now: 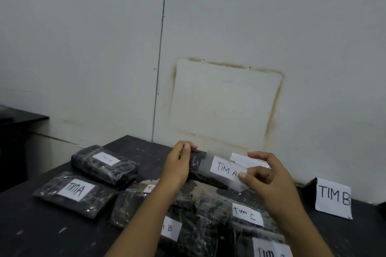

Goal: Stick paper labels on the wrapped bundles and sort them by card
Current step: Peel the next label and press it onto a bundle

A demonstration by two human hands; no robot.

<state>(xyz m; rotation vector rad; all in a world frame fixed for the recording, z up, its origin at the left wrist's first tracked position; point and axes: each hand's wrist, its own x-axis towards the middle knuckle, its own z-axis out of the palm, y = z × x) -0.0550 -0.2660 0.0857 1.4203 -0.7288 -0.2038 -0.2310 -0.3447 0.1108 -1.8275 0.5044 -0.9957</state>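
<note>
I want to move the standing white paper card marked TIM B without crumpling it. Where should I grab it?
Probably pinch the white folded paper card marked TIM B at its top fold, coming straight down from above. It stands tent-like on the dark table, so the ridge is free and likely stiffest, while its bottom edges sit against the tabletop.

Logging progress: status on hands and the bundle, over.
Left hand grips wrapped bundle. Right hand pinches TIM A label on it. Other labelled bundles piled beneath, none blocking.

Single head view, looking forward and down (wide-angle), close over the counter [133, 148], facing the wall [229, 27].
</note>
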